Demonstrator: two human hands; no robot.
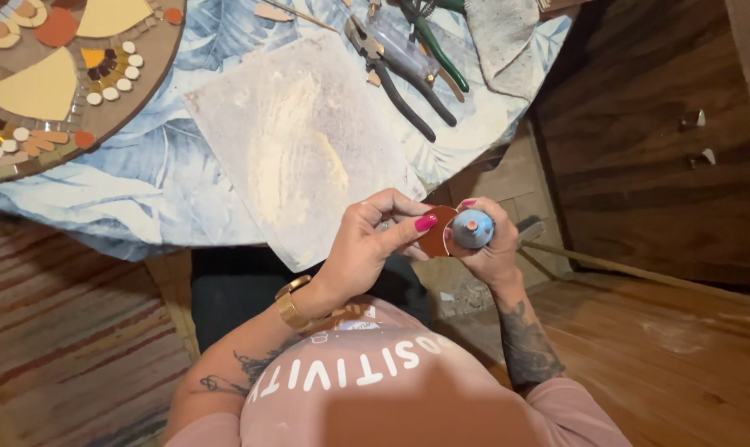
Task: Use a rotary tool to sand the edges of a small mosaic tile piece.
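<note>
The left hand [366, 244] is pinching a round brown tile [435, 234] in a closed grip; the right hand [487, 248] is gripping a grey-blue glue bottle [472, 228] against it — both held off the edge of the leaf-patterned worktop [159, 165], above the wooden floor [665, 356]. A mosaic panel [60, 74] and pliers [400, 70] are lying on the worktop.

Hands [429, 236] hold round tile [438, 232] and glue bottle [472, 229].
</note>
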